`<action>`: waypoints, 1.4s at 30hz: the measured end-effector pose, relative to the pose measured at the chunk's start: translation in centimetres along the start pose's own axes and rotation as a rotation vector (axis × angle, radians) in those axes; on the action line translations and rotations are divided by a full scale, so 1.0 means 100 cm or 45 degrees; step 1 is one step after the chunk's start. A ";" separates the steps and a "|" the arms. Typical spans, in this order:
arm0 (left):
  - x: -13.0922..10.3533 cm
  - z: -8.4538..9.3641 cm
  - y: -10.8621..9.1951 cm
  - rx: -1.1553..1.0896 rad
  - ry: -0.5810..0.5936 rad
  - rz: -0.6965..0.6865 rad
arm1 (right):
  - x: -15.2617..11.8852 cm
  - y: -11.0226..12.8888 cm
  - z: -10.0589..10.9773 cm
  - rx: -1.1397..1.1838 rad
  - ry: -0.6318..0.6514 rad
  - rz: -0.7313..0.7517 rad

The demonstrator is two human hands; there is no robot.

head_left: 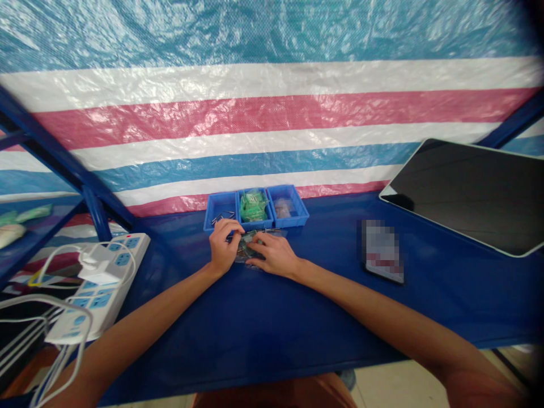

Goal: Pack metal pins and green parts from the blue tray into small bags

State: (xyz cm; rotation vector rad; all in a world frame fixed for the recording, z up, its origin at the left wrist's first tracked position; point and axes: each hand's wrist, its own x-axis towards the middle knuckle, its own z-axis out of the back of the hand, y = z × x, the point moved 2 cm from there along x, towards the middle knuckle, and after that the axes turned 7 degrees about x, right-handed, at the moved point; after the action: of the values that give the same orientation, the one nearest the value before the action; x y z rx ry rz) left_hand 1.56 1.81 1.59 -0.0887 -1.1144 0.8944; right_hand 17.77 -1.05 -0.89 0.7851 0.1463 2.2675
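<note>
A small clear plastic bag [245, 249] with darkish contents lies on the blue table, between my two hands. My left hand [223, 245] has its thumb and fingers closed on the left side of the bag. From the other side, my right hand [277, 254] grips the bag with thumb and bent fingers, a gap showing between them. What exactly is inside the bag is too small to tell. Just behind the hands stand three joined blue bins: a left bin [207, 220] with thin dark metal pieces, a middle one holding green packets [254, 205], and a right one holding a clear bag [284, 208].
A white power strip [111, 300] with plugs and cables is by my left forearm. On the right are a phone [383, 255] and a large dark-screened tablet or monitor [471, 192]. A striped plastic sheet [272, 119] hangs behind the table [272, 323], beside blue frame bars [96, 212].
</note>
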 end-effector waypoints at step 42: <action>-0.002 -0.008 0.000 -0.034 0.180 0.071 | -0.003 -0.007 0.020 0.618 -0.729 -0.389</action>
State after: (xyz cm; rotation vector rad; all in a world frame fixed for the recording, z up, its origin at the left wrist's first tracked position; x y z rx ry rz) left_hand 2.16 1.98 1.11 -0.2030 -0.9958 0.9090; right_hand 19.51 -1.01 0.36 1.5182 0.5168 1.6564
